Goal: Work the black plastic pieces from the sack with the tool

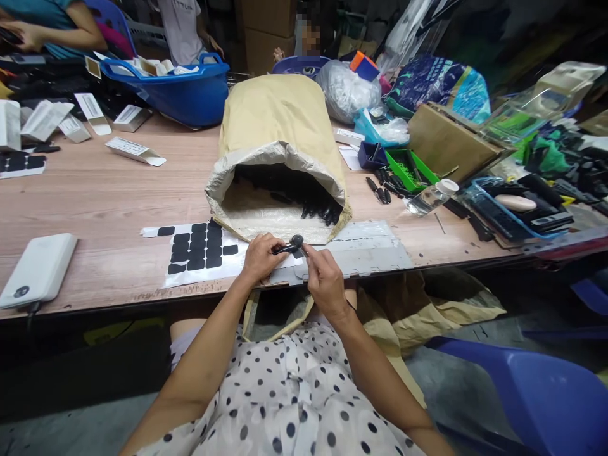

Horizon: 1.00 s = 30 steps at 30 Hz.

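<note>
Over the table's front edge, my left hand (pixel 259 258) is closed on a small black plastic part (pixel 284 249) that points right. A round dark piece (pixel 297 240) shows at its right end. Against that end, my right hand (pixel 326 278) pinches thumb and finger together; what lies between them is too small to make out. Left of my hands lies a white sheet of black rounded-square stickers (pixel 197 247). A grey flat board (pixel 370 247) is under and right of my hands. Just beyond, a tan woven sack (pixel 280 114) lies with its mouth towards me, black parts (pixel 323 209) inside.
A white power bank (pixel 40 269) with a cable lies at the left. Beyond are white boxes (pixel 133 151) and a blue basin (pixel 175 88). To the right stand a green tray (pixel 412 170), a clear bottle (pixel 432 196) and a blue basket (pixel 515 218). Other people sit behind.
</note>
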Motion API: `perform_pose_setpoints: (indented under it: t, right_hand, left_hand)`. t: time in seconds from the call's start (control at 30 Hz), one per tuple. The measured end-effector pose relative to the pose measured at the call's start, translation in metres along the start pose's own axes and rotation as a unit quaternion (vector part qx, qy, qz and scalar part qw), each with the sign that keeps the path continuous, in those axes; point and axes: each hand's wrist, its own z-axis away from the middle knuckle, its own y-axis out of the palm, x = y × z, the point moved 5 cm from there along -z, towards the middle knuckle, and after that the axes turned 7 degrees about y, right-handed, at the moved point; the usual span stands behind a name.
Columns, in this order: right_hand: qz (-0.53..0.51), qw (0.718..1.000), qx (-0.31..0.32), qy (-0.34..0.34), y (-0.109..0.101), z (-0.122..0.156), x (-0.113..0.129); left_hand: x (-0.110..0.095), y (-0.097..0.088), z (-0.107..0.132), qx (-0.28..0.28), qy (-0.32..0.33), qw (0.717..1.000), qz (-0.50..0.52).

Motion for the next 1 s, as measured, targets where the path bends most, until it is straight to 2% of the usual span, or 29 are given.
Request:
perform_pose_setpoints:
  t: [0.1, 0.2, 0.33, 0.5, 0.8, 0.87, 0.93, 1.0]
  right_hand:
    - [0.02, 0.999, 0.028, -0.002, 0.006, 0.003, 0.003]
    - [0.044, 0.999, 0.016, 0.001, 0.006, -0.002, -0.002]
    - [0.116, 0.993, -0.013, 0.027, 0.006, -0.032, -0.02]
    - [0.21, 0.977, -0.005, 0.042, 0.019, -0.065, -0.042]
    - [0.241, 0.97, -0.026, 0.035, 0.028, -0.057, -0.047]
    - [0.244, 0.969, -0.023, 0.035, 0.028, -0.057, -0.048]
    - [0.244, 0.969, -0.023, 0.031, 0.027, -0.056, -0.048]
    - [0.243, 0.969, -0.028, 0.029, 0.027, -0.056, -0.048]
  left_hand:
    - [0.0, 0.0, 0.0, 0.003, 0.002, 1.0, -0.001]
    - [-0.001, -0.001, 0.0, 0.003, 0.015, 1.0, -0.002]
    - [-0.001, -0.004, 0.0, 0.012, 0.015, 1.0, -0.005]
    - [-0.001, -0.006, 0.0, 0.025, 0.011, 1.0, -0.001]
    - [-0.007, -0.011, 0.001, 0.022, 0.014, 0.999, 0.022]
    - [-0.016, -0.015, 0.011, -0.002, 0.034, 0.998, 0.046]
    - [-0.029, -0.018, 0.03, -0.011, 0.067, 0.994, 0.086]
    - [-0.042, -0.013, 0.056, 0.034, 0.095, 0.987, 0.127]
